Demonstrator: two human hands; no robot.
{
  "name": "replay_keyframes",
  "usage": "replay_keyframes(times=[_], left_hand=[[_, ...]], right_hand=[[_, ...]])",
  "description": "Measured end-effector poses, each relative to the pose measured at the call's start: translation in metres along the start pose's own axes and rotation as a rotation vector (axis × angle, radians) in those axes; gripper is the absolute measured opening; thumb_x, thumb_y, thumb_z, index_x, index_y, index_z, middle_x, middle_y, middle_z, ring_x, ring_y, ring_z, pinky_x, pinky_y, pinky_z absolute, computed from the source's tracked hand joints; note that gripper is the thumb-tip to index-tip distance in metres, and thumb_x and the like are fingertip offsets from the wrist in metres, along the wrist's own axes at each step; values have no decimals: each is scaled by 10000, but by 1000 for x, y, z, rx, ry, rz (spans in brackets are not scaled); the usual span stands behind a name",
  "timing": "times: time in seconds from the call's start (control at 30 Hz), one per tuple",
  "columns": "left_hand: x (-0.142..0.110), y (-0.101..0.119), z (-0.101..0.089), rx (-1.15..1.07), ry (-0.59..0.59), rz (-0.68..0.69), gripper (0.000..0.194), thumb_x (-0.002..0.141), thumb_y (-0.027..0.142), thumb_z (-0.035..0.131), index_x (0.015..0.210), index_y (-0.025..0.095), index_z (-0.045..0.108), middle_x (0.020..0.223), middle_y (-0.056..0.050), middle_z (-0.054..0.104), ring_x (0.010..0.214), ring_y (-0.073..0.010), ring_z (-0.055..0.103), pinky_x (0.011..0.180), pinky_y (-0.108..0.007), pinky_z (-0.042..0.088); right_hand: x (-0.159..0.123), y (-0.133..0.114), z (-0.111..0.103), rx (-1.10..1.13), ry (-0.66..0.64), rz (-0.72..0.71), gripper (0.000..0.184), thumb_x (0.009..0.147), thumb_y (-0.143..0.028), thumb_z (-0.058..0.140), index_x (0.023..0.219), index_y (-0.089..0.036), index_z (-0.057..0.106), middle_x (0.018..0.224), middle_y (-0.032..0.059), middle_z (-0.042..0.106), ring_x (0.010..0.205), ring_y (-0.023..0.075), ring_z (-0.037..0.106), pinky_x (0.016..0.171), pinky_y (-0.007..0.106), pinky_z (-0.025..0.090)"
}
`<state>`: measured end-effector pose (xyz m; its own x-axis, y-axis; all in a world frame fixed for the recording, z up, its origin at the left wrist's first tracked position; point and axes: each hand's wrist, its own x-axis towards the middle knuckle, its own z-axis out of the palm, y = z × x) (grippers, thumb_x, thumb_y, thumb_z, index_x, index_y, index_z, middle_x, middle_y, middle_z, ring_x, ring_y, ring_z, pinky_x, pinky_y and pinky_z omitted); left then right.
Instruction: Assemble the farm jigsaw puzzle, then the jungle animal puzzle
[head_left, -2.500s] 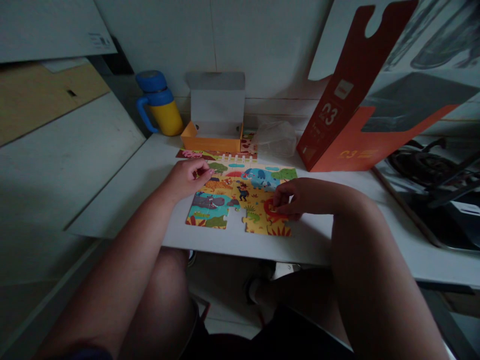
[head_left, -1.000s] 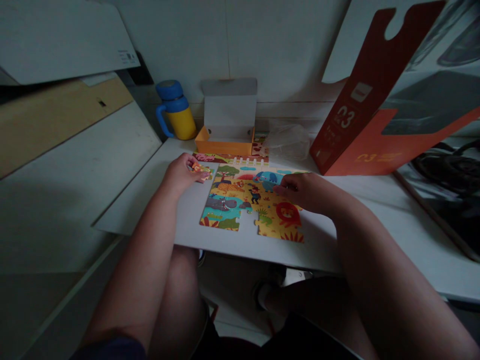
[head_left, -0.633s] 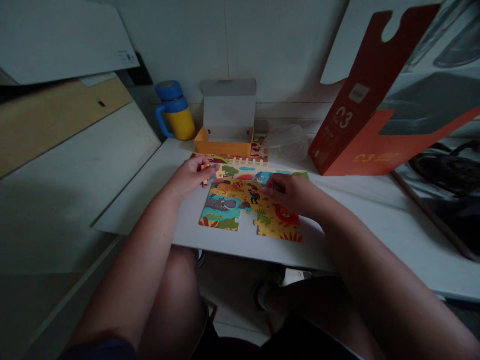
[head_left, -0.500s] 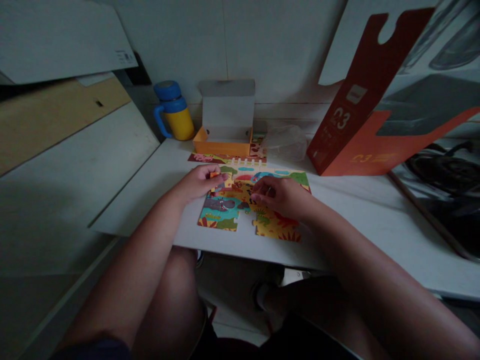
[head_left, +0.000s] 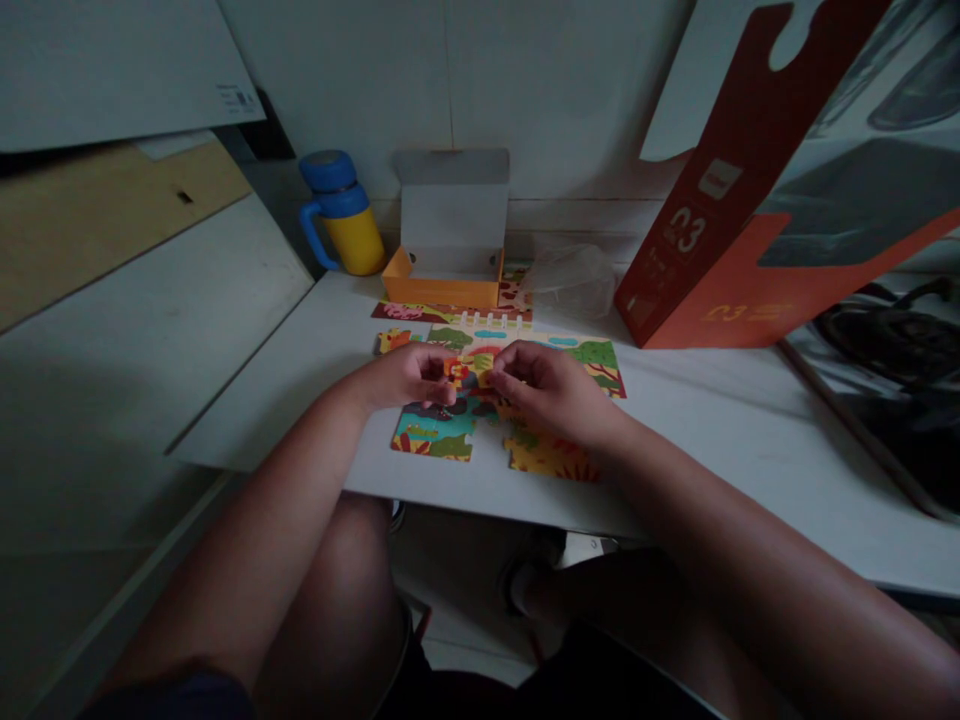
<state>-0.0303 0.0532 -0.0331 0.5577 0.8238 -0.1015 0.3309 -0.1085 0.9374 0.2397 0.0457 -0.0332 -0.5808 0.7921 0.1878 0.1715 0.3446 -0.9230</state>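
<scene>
My left hand (head_left: 412,377) is closed on a small jigsaw puzzle piece (head_left: 471,372) with orange, dark and yellow print, held just above the puzzle. At the piece's right edge, the fingers of my right hand (head_left: 551,388) pinch it too. Below both hands lies a partly joined animal jigsaw puzzle (head_left: 442,446), with a teal water part on the left and a yellow part on the right. White table shows between these two at the near edge. My hands cover the puzzle's middle. A loose-looking giraffe section (head_left: 397,340) lies beyond my left hand.
An open orange box (head_left: 442,290) stands at the back, beside a blue and yellow jug (head_left: 349,225). Clear plastic wrapping (head_left: 574,280) lies to its right. A tall red-orange package (head_left: 712,290) stands at right, near dark cables (head_left: 892,340). White boards (head_left: 187,330) lean at left.
My left hand has moved right with the puzzle piece, from the puzzle's left side to its middle. My right hand has come to the piece's other edge. The view has shifted slightly.
</scene>
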Motion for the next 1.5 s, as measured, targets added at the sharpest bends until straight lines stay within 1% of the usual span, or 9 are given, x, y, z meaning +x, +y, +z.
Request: replay_keyframes(times=[0.1,0.17,0.33,0.47,0.63,1.2,1.33,1.43,1.5], left_hand=[[0,-3,-5,52,94,71,641,800,838,706,773,208,593,636,6,611,504,-116,506,466,-249,367],[1,-6,-7,160,197,122,612,918,778,612,720,201,559,617,15,571,525,-109,480,502,-252,342],[4,-13,-9,570,393,168,503,990,564,627,661,188,575,572,43,467,580,-117,424,576,-278,287],[5,-16,-9,657,381,158,453,992,517,622,682,189,598,591,42,501,597,-121,452,602,-284,296],[4,-13,-9,721,344,132,492,993,513,617,632,193,516,559,57,426,570,-112,403,591,-286,262],[5,-16,-10,725,316,106,493,991,531,617,636,204,511,556,56,429,555,-120,398,583,-301,253],[5,-16,-10,721,320,118,497,990,534,611,631,206,504,552,56,419,548,-119,394,579,-301,252],[5,-17,-11,738,330,117,485,982,525,607,630,207,508,545,56,415,548,-119,406,572,-298,247],[5,-18,-12,746,331,112,481,975,520,602,623,207,503,540,55,416,545,-118,407,569,-296,247]], right_hand=[[1,2,-6,73,21,11,299,979,-518,671,1007,-221,654,982,55,745,851,182,690,801,322,554],[0,3,-9,70,-14,25,303,981,-524,665,1007,-221,668,972,54,748,845,187,697,794,325,560],[-4,-1,-11,-73,-153,82,276,977,-479,668,1048,-221,734,905,41,777,797,197,700,729,322,546],[-5,-5,-9,-191,-231,108,283,981,-435,665,1102,-200,767,815,29,772,697,178,669,659,306,497],[-7,-3,-11,-330,-264,112,268,986,-408,667,1110,-211,799,846,30,775,710,168,642,651,297,441],[-8,-3,-14,-311,-308,114,317,980,-480,668,1125,-229,794,852,24,762,721,172,625,665,300,439],[-10,-6,-33,-272,-322,134,351,965,-518,680,1133,-231,795,947,41,796,796,187,679,718,304,487],[-13,-9,-63,-275,-314,171,415,929,-598,706,1134,-252,808,983,35,798,843,198,688,751,310,501],[-16,-10,-85,-329,-331,252,454,907,-644,712,1133,-266,820,911,24,775,782,186,658,705,307,485]])
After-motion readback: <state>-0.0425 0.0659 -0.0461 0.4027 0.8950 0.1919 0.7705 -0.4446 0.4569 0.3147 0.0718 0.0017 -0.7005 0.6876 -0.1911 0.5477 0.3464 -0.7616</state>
